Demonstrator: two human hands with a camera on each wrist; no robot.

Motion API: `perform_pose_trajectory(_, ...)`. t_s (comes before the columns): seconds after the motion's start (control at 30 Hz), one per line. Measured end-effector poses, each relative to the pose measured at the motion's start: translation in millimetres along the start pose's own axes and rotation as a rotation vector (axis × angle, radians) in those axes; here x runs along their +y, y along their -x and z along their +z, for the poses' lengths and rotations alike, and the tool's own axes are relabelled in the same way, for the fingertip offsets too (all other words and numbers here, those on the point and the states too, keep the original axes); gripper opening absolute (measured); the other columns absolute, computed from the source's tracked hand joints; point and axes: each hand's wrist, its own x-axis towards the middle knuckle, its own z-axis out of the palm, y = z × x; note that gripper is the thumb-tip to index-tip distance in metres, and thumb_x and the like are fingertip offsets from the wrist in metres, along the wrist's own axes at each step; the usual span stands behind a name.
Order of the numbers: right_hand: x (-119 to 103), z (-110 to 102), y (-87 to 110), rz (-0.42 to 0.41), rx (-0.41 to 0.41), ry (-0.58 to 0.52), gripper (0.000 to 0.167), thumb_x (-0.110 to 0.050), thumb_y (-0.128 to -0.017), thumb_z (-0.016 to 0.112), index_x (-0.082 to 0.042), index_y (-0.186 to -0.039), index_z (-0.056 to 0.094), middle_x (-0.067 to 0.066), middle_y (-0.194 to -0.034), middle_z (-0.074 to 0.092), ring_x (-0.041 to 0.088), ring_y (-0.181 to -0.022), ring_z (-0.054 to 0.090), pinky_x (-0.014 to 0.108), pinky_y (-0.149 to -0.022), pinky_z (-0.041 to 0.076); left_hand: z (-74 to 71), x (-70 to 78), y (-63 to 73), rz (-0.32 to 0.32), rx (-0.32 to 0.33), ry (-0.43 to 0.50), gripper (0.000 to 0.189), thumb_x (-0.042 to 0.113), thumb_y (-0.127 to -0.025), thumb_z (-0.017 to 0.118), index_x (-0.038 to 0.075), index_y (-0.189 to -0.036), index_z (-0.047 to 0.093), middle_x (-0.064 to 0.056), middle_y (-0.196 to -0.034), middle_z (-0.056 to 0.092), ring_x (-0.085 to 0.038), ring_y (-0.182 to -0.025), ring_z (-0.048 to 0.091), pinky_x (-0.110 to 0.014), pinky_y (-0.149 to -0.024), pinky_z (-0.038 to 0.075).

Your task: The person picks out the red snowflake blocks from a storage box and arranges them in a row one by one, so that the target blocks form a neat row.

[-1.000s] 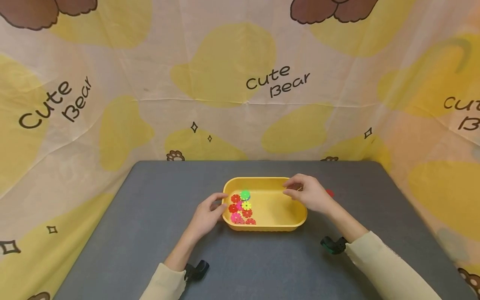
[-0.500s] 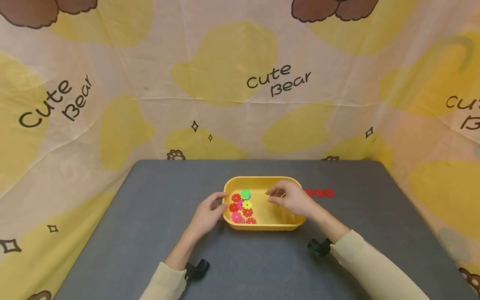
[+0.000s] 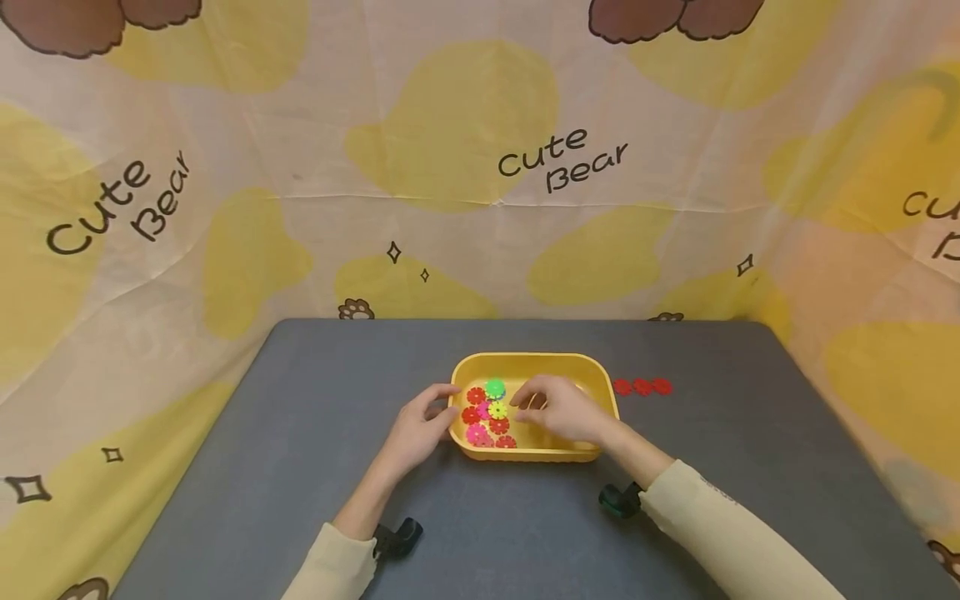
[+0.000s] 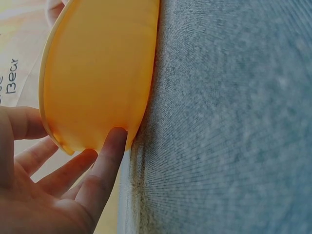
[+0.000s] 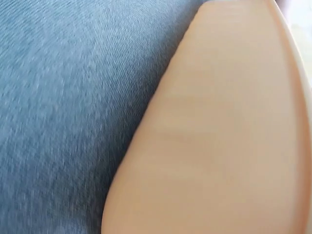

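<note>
A yellow plastic tray (image 3: pixel 577 361) stands on the table with several toothed plastic discs inside its left part: red ones, pink ones (image 3: pixel 476 433), a yellow one (image 3: pixel 497 409) and a green one (image 3: pixel 495 388). My left hand (image 3: pixel 414 429) holds the tray's left end; in the left wrist view its fingers (image 4: pixel 109 151) press on the outer wall. Over the tray's inside is my right hand (image 3: pixel 566 410), thumb and fingers apart beside the discs, nothing visible between them. The right wrist view has only the tray's outer wall (image 5: pixel 214 122) in it, not the fingers.
Three red discs (image 3: pixel 642 387) lie in a row on the grey table (image 3: pixel 337 367), just right of the tray. Behind the table and along both sides hangs a patterned cloth (image 3: pixel 450 125). Each wrist wears a black camera mount (image 3: pixel 621 502).
My right hand has moved left across the tray, from its right end toward the discs, uncovering the row of red discs. My left hand stays at the tray's left end.
</note>
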Motion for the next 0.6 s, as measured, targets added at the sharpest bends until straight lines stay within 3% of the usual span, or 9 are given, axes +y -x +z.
perform_pose_trajectory(0.2, -5.1, 11.7, -8.2, -0.010, -0.050, -0.026, 0.018, -0.013, -0.088, 0.080, -0.007, -0.104, 0.077, -0.006, -0.091, 0.069, 0.014, -0.081, 0.060, 0.028, -0.068, 0.051, 0.2, -1.0, -0.4, 0.008, 0.001, 0.007, 0.035, 0.016, -0.101, 0.063, 0.010, -0.136, 0.061, -0.011, -0.136, 0.060, -0.025, -0.104, 0.069, -0.035, -0.075, 0.061)
perform_pose_trajectory(0.6, -9.5, 31.2, -21.1, 0.021, -0.140, -0.014, 0.021, -0.016, -0.086, 0.082, -0.011, -0.106, 0.077, -0.004, -0.096, 0.072, 0.015, -0.087, 0.060, 0.033, -0.083, 0.054, -0.7, -0.3, 0.1, 0.010, 0.001, -0.003, 0.034, 0.019, -0.101, 0.064, 0.013, -0.134, 0.063, -0.010, -0.133, 0.062, -0.025, -0.104, 0.070, -0.035, -0.075, 0.061)
